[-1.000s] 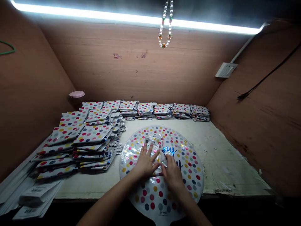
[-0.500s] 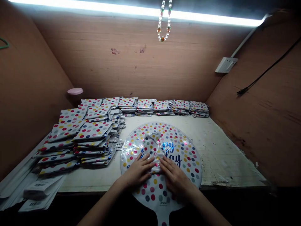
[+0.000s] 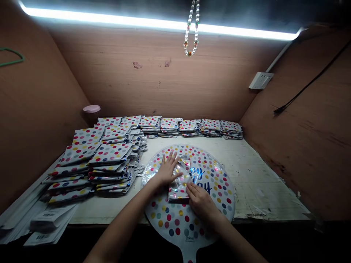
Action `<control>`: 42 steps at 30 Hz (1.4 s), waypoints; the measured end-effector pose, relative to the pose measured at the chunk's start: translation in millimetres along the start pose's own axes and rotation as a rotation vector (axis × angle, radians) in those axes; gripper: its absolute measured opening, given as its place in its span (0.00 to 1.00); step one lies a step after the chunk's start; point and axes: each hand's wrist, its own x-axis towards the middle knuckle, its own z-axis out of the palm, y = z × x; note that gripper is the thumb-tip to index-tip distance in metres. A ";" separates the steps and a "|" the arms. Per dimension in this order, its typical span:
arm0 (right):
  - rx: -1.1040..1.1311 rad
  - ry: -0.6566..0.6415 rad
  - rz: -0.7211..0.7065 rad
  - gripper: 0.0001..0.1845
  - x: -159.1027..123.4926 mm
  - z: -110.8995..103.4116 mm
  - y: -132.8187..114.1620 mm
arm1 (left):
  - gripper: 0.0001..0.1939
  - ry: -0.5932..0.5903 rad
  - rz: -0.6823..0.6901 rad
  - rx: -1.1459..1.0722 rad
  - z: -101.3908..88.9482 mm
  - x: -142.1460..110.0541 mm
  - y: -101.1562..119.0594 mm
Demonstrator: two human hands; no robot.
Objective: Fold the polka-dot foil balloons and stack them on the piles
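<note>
A flat round foil balloon (image 3: 175,219) with coloured dots and blue lettering lies in front of me, its tail hanging past the table's front edge. On its middle rests a folded foil balloon (image 3: 178,193) of the same dotted pattern. My left hand (image 3: 167,170) is open, fingers spread across the folded one's upper left part. At its right edge, my right hand (image 3: 201,201) has its fingers together and curled against the foil; the thumb is hidden.
Stacks of folded dotted balloons (image 3: 109,153) stand at the left, and smaller piles (image 3: 211,124) line the back wall. White paper cards with barcodes (image 3: 44,235) lie at the front left. A bead string (image 3: 189,53) hangs above, near the light tube (image 3: 109,18).
My left hand has moved up and its fingers have spread over the folded balloon's upper part. The right hand stays at the right edge, its fingers more curled. The view has tilted slightly upward.
</note>
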 end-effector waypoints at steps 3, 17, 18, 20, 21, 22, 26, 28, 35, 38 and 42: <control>0.135 0.064 0.087 0.23 -4.3 -9.4 -5.3 | 0.49 -0.092 0.248 -0.103 5.0 -46.4 8.5; 0.815 -0.010 0.840 0.22 14.5 -10.0 22.4 | 0.14 0.239 -0.436 -0.435 25.0 -60.3 31.6; 0.784 -0.018 0.911 0.21 22.0 -7.6 23.7 | 0.14 0.252 -0.498 -0.412 23.9 -53.0 35.0; 0.715 -0.024 0.962 0.19 34.4 -3.0 26.1 | 0.15 0.259 -0.578 -0.368 23.9 -39.0 42.4; 0.680 -0.023 0.964 0.18 38.9 -0.8 27.2 | 0.17 0.271 -0.611 -0.336 24.9 -33.0 46.2; 0.642 -0.025 0.966 0.17 42.1 1.0 28.3 | 0.19 0.294 -0.626 -0.276 26.7 -27.9 49.9; 0.495 -0.039 0.952 0.14 46.1 2.9 28.2 | 0.23 0.291 -0.287 0.062 40.7 -16.4 57.7; 0.425 -0.023 0.955 0.09 46.0 0.9 23.8 | 0.24 0.186 -0.097 0.106 50.2 -14.6 55.7; 0.024 -0.049 0.464 0.28 47.9 9.9 16.0 | 0.42 0.006 -0.086 0.122 62.2 -15.6 46.9; 0.067 -0.242 0.470 0.36 42.2 22.9 26.3 | 0.49 -0.119 -0.078 0.123 48.2 -16.6 47.9; 0.115 -0.265 0.545 0.39 36.0 30.2 33.6 | 0.47 -0.231 -0.047 0.175 27.4 -14.8 57.2</control>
